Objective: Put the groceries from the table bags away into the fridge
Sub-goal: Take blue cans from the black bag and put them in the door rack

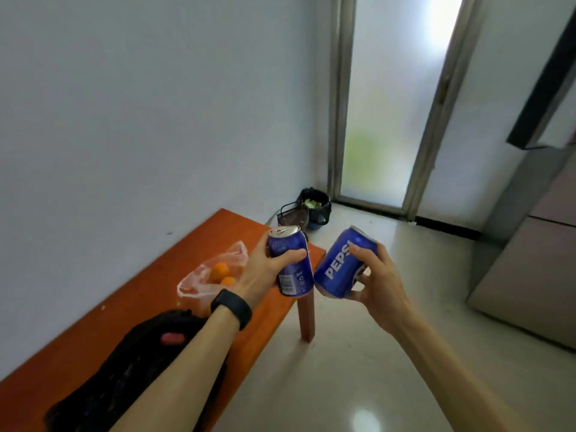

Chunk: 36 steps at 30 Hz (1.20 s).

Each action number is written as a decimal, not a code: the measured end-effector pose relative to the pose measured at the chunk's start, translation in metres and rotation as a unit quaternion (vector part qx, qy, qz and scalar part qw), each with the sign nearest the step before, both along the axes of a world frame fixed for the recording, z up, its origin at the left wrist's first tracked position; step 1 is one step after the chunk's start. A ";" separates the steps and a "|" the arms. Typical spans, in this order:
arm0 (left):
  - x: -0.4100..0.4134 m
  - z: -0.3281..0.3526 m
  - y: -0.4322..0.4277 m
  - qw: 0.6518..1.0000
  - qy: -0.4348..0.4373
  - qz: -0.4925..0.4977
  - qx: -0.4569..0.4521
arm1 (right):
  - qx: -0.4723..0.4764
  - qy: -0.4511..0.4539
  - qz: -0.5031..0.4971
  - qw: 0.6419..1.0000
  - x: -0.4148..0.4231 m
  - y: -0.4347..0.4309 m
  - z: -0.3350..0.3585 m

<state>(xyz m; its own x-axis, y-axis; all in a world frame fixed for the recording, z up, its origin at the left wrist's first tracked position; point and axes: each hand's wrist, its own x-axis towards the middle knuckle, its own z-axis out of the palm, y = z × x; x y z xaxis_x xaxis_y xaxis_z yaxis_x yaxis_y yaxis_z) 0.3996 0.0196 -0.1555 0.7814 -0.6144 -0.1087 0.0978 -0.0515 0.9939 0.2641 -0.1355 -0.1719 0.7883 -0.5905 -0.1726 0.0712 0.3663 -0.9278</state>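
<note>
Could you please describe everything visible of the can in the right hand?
The right hand's can, blue and metal by its look, bears white PEPSI lettering along its side. It is tilted, top up and to the right, in the air just past the table. The right hand grips its right side. Its lower end meets or nearly meets the left hand's can.

Premises: domestic dwelling, kitchen-dining area. Evidence: grey multi-door fridge (526,275) at right. Low orange wooden table (140,294) against plain white wall. Clear bag of oranges (212,275) and black bag (131,369) on table. Lined waste bin (314,204) in corner. Frosted glass door (383,120). Glossy tiled floor (358,353).
</note>
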 end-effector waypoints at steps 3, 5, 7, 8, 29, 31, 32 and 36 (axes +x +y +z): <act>-0.033 0.009 -0.068 0.998 0.024 -0.045 -0.026 | -0.042 -0.002 -0.059 0.997 -0.043 -0.045 0.011; -0.055 0.015 -0.110 0.995 0.020 -0.090 -0.024 | -0.084 0.000 -0.105 0.991 -0.070 -0.074 0.019; -0.076 0.022 -0.149 0.990 -0.018 -0.139 -0.004 | -0.127 0.005 -0.146 0.981 -0.096 -0.103 0.026; -0.087 0.026 -0.168 0.986 -0.043 -0.162 0.006 | -0.147 0.008 -0.163 0.976 -0.110 -0.118 0.030; -0.129 0.169 -0.581 0.902 -0.321 -0.253 -0.138 | -0.392 0.054 -0.294 0.870 -0.220 -0.465 0.150; -0.124 0.194 -0.615 0.888 -0.354 -0.251 -0.150 | -0.407 0.053 -0.302 0.860 -0.218 -0.505 0.165; -0.121 0.206 -0.631 0.882 -0.371 -0.251 -0.150 | -0.413 0.052 -0.310 0.855 -0.216 -0.524 0.173; -0.109 0.251 -0.692 0.849 -0.470 -0.205 -0.131 | -0.454 0.089 -0.372 0.805 -0.210 -0.588 0.210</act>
<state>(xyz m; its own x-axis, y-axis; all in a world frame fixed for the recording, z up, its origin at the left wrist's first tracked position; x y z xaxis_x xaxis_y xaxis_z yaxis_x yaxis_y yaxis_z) 0.2903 -0.6725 0.0952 0.1620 -0.7622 0.6267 -0.7168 0.3456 0.6057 0.0544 -0.7239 0.0377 0.1687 -0.8341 0.5252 -0.2062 -0.5510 -0.8087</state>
